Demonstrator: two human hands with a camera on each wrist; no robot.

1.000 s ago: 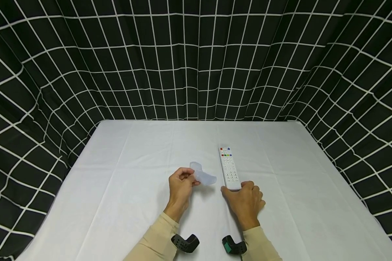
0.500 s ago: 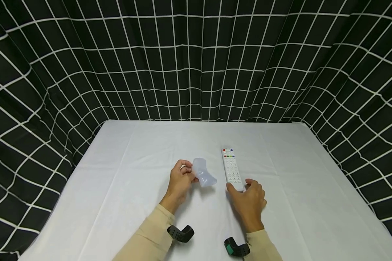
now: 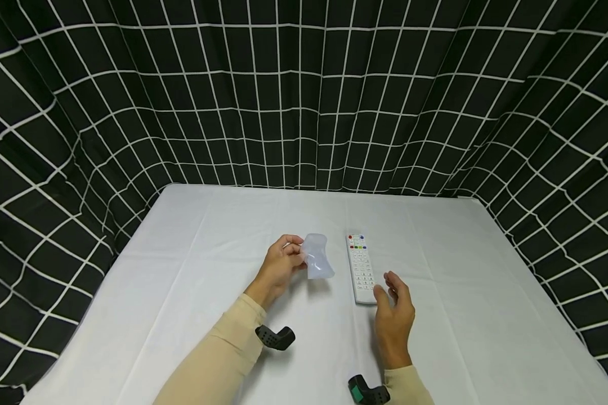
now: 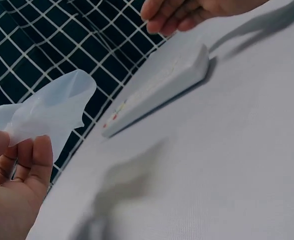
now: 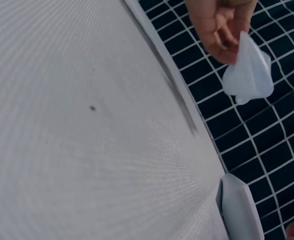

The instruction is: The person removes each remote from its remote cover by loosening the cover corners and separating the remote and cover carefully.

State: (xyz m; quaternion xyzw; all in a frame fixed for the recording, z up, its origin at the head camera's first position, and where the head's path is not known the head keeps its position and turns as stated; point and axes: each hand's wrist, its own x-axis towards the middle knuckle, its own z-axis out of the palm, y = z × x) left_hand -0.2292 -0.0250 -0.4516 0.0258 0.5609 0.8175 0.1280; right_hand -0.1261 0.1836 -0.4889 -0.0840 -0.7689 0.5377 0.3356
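A limp, translucent silicone cover hangs above the table, its near edge pinched between the thumb and fingers of my left hand. In the left wrist view the cover is bent, with a flap folded over. A white remote control lies buttons up on the table, to the right of the cover. My right hand is at the remote's near right corner, fingers loosely bent and holding nothing. In the right wrist view the remote shows only partly, at the bottom edge.
A white cloth covers the table. Black curtains with a white grid stand behind it and along both sides. A black wrist camera sits on the left sleeve, another on the right.
My left hand has moved forward, turning the cover more upright. My right hand has let go of the remote's near end and drawn back to the right of it.
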